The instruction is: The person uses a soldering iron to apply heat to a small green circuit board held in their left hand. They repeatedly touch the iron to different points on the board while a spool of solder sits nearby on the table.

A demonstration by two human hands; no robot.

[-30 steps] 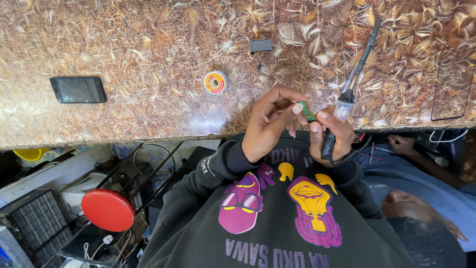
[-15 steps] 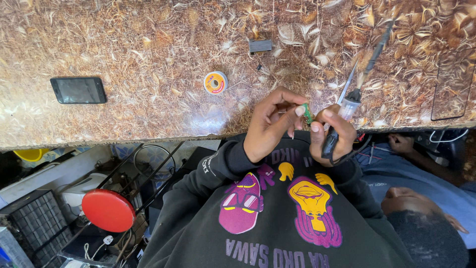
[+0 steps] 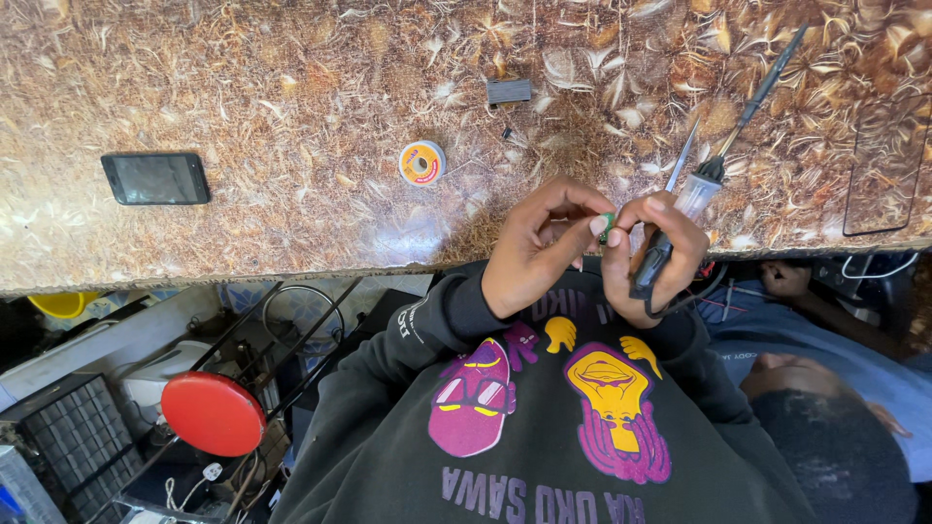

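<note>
Green part (image 3: pixel 606 226): a small green piece, mostly hidden, pinched between both hands just above the near edge of the counter (image 3: pixel 291 87).
Counter edge: runs left to right right below the hands; the person's dark sweatshirt (image 3: pixel 544 427) sits against it.
Open room: bare patterned surface stretches wide to the left of the hands, out to the dark phone (image 3: pixel 155 179); a solder spool (image 3: pixel 421 162) lies near, up and left; a small black block (image 3: pixel 509 91) lies farther up.
Left hand (image 3: pixel 534 247): fingers curled, thumb and forefinger tips pressed on the green part.
Right hand (image 3: pixel 652 254): fingers wrapped round the black handle of a soldering iron (image 3: pixel 701 186), fingertip meeting the green part; the iron's tip points up over the counter.
Right side: a second dark tool (image 3: pixel 767 82) lies slanted beside the iron.
Below counter: a red round stool (image 3: pixel 214 413) at lower left.
</note>
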